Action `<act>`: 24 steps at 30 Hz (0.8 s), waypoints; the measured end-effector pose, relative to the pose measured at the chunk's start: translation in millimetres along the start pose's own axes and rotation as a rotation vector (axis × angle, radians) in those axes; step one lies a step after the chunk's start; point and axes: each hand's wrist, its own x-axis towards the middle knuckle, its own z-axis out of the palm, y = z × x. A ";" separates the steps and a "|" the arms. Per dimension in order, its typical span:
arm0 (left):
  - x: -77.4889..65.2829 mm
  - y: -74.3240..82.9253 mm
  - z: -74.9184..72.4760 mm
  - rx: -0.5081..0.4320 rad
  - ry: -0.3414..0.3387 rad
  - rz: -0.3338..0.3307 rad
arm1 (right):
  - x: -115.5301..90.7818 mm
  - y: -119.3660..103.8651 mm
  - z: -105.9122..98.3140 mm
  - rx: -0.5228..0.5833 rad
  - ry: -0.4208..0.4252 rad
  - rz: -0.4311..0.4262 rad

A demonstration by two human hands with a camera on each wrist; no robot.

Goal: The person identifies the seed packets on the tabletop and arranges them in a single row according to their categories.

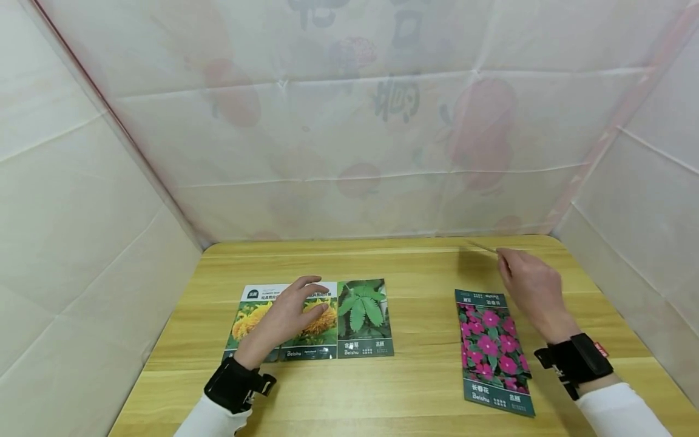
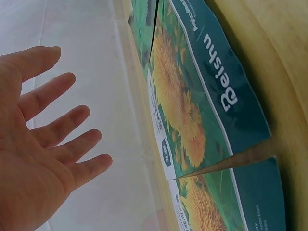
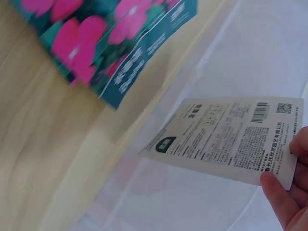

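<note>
My right hand (image 1: pixel 532 288) pinches a seed packet (image 3: pixel 226 139) by one end, raised above the back right of the table. Its pale printed back, with barcode and QR code, faces the right wrist view; the head view shows it nearly edge-on. Nearer me lie overlapping packets with pink flowers (image 1: pixel 491 346). My left hand (image 1: pixel 289 315), fingers spread and holding nothing, hovers over two yellow-flower packets (image 1: pixel 319 328) lying side by side. It partly hides both in the head view. To their right, against the row, lies a packet with green leaves (image 1: pixel 363 321).
The wood-grain table (image 1: pixel 420 388) ends at the back against a hanging whitish sheet (image 1: pixel 338 139) with faint printing. Similar sheets enclose the left side (image 1: pixel 82 243) and the right side (image 1: pixel 639 230).
</note>
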 end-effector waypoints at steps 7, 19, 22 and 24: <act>2.5 3.5 3.4 -0.092 -0.010 -0.015 | 7.5 -23.2 -1.6 0.070 0.032 -0.096; 9.3 20.5 18.8 -0.185 0.039 0.016 | 16.0 -60.6 6.7 0.157 0.139 -0.255; 11.8 26.1 23.1 -0.225 0.058 0.029 | 16.6 -70.4 9.7 0.181 0.172 -0.304; 12.9 29.8 24.6 -0.268 0.072 0.036 | 17.1 -76.1 10.7 0.199 0.187 -0.331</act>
